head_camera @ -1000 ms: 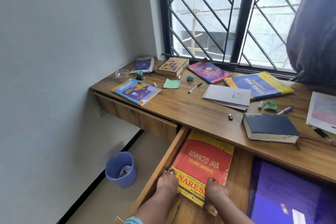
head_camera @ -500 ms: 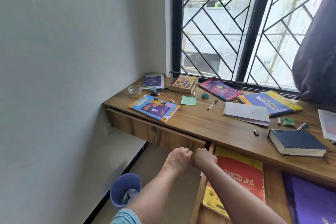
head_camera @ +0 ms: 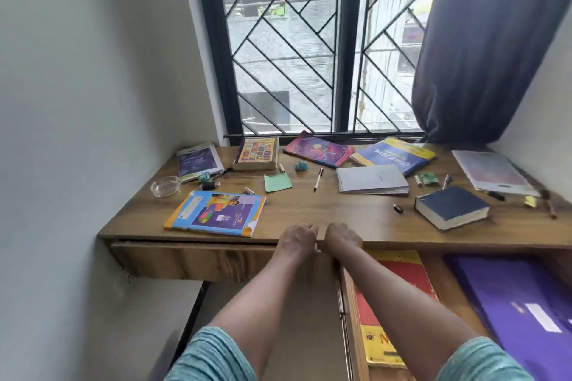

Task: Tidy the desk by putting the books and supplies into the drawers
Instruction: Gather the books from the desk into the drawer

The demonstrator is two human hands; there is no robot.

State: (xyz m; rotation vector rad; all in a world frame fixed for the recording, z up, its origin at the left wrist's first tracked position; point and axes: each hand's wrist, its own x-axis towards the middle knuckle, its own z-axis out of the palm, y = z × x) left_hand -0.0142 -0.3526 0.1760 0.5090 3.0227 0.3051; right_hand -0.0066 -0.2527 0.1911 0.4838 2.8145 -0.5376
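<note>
Left hand (head_camera: 298,237) and right hand (head_camera: 342,237) sit side by side, fingers curled at the right end of the closed left wooden drawer (head_camera: 192,260). They are apparently hooked over its top lip beneath the brown wooden bench (head_camera: 340,210), though the fingertips are hidden. Recommended: pull straight toward the near side with even force, since the off-centre grip could rack the drawer against the open right wooden drawer (head_camera: 349,318), which holds a red and yellow paperback (head_camera: 408,272) and a purple folder (head_camera: 510,303). Legible writing: "CORE JAVA" on the blue and yellow book (head_camera: 393,156) at the far side; other books and pens lie spread over the bench, titles unreadable.
</note>
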